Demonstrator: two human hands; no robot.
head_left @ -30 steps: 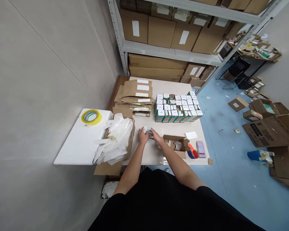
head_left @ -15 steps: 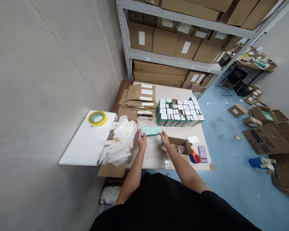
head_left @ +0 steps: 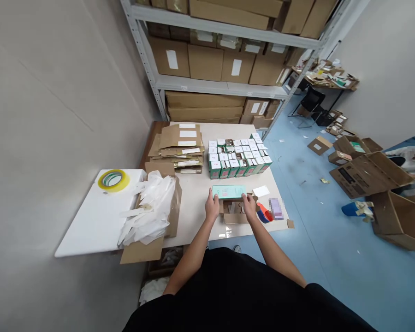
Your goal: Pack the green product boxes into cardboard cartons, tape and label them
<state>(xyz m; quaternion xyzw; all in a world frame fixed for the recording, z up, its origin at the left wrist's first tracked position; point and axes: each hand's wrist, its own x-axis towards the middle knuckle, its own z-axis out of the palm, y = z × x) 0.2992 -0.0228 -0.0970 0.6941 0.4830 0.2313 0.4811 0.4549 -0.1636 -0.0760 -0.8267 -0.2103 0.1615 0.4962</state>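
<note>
A long green box [head_left: 228, 192] is held flat between both hands over the beige table [head_left: 197, 203]. My left hand [head_left: 212, 207] grips its left end and my right hand [head_left: 249, 205] grips its right end. Just beneath it stands a small open cardboard carton [head_left: 233, 215]. Behind it stands a block of several upright green boxes with white tops [head_left: 237, 157]. A white slip of paper [head_left: 261, 191] lies to the right of the held box.
A stack of flat brown cartons [head_left: 180, 147] lies at the back left. Clear plastic bags [head_left: 147, 207] spill from a brown box beside a white board [head_left: 90, 216] carrying a yellow tape roll [head_left: 113, 179]. A tape dispenser [head_left: 263, 213] sits at the table's right. Shelves of cartons [head_left: 221, 60] stand behind; loose boxes [head_left: 366, 170] litter the blue floor.
The green box has been unfolded to its full length and carried to the right, over the open carton. My right hand has taken hold of its right end. The camera view has shifted.
</note>
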